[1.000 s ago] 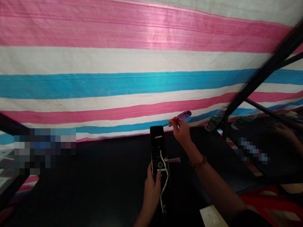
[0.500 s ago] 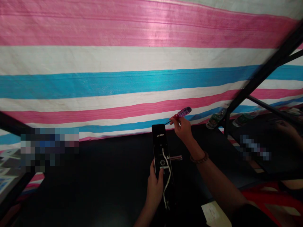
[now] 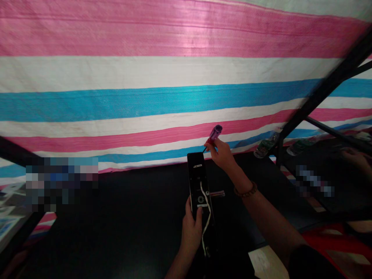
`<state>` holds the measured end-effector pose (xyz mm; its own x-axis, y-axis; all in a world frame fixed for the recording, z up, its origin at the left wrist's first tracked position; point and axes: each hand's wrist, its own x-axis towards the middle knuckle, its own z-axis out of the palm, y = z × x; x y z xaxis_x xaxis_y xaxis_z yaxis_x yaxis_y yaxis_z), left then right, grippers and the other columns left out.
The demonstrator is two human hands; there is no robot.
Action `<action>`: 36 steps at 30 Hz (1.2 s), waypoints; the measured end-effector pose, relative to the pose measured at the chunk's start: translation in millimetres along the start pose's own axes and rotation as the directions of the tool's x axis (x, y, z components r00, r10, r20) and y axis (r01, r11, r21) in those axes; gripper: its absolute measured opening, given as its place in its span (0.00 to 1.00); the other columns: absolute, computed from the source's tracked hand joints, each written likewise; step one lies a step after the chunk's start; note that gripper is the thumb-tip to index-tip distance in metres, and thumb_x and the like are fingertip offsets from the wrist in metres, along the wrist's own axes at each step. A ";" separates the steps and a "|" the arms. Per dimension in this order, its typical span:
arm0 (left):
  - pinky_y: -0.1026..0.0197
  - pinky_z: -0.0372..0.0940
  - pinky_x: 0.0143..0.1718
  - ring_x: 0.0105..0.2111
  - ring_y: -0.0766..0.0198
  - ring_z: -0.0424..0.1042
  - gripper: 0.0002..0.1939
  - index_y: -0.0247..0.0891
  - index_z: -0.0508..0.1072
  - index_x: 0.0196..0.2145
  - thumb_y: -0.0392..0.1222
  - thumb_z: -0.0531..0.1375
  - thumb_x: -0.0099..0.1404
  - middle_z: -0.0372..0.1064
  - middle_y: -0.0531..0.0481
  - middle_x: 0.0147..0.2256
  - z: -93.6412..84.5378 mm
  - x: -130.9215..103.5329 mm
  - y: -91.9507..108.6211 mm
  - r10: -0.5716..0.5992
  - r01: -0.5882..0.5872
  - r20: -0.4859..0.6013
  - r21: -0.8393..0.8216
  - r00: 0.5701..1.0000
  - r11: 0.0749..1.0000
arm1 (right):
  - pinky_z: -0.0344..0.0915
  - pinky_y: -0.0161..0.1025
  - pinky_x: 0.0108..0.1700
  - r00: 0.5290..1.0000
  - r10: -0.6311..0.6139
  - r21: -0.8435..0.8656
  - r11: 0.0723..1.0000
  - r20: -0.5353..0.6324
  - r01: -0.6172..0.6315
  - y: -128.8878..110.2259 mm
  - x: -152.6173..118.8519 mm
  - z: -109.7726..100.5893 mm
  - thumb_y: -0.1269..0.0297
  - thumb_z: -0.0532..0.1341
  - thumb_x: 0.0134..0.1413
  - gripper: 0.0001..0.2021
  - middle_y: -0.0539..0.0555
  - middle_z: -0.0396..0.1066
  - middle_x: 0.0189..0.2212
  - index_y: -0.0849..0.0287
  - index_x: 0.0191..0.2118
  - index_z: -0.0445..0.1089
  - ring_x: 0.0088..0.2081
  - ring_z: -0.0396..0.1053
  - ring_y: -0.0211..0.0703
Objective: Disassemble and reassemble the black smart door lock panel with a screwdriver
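My left hand (image 3: 192, 228) is wrapped around the side of a long black door lock panel (image 3: 197, 174), thumb on its face. A white cable (image 3: 207, 221) runs down that face, and a shiny lever handle (image 3: 217, 193) sticks out to the right. In my right hand (image 3: 222, 155) is a screwdriver (image 3: 215, 133) with a clear purple handle, pinched near the shaft. The handle points up and the shaft slants down to the panel's top right corner. I cannot tell whether the tip touches the panel.
A black tabletop (image 3: 116, 217) lies beneath, with a striped tarp (image 3: 145, 100) behind it. Plastic bottles (image 3: 266, 147) stand at the right by a dark metal frame (image 3: 302, 108). Another person's hand (image 3: 353, 157) is at far right. Papers (image 3: 10, 205) lie at left, a red stool (image 3: 331, 244) lower right.
The screwdriver has swung more upright, its handle moving left, and my right hand has shifted slightly left with it. My left hand and the lock panel stay nearly where they were.
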<state>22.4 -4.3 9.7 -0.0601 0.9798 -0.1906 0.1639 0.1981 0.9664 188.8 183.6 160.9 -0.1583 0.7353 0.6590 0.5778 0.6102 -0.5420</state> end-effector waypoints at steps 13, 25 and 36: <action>0.49 0.64 0.61 0.60 0.51 0.71 0.33 0.35 0.55 0.68 0.54 0.53 0.73 0.71 0.35 0.60 0.4 -0.4 -2.4 0.034 -0.035 -0.012 -0.023 0.999 0.999 | 0.67 0.37 0.33 0.974 0.157 0.247 0.962 -0.166 -0.113 -2.3 1.1 16.1 0.57 0.59 0.64 0.08 0.49 0.74 0.24 0.54 0.35 0.67 0.26 0.73 0.41; 0.48 0.65 0.60 0.58 0.51 0.74 0.32 0.34 0.54 0.68 0.54 0.52 0.73 0.73 0.34 0.57 -0.5 0.2 -2.0 0.030 -0.030 -0.001 0.002 1.000 1.000 | 0.70 0.39 0.34 0.981 0.189 0.273 0.946 -0.035 -0.173 2.6 11.0 17.6 0.54 0.67 0.53 0.11 0.51 0.74 0.27 0.55 0.30 0.73 0.29 0.73 0.42; 0.48 0.65 0.60 0.58 0.51 0.73 0.32 0.36 0.55 0.68 0.53 0.53 0.73 0.73 0.36 0.57 -1.8 -0.9 0.6 0.028 -0.028 0.003 -0.023 1.000 0.999 | 0.72 0.42 0.40 0.978 0.209 0.305 0.931 0.000 -0.200 1.6 4.2 18.1 0.55 0.62 0.58 0.10 0.54 0.78 0.31 0.56 0.35 0.75 0.31 0.75 0.45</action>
<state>20.8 -5.2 10.8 -0.0528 0.9850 -0.1644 0.1430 0.1704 0.9750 174.5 193.0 153.3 -0.0341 0.8469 0.5307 0.3253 0.5115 -0.7953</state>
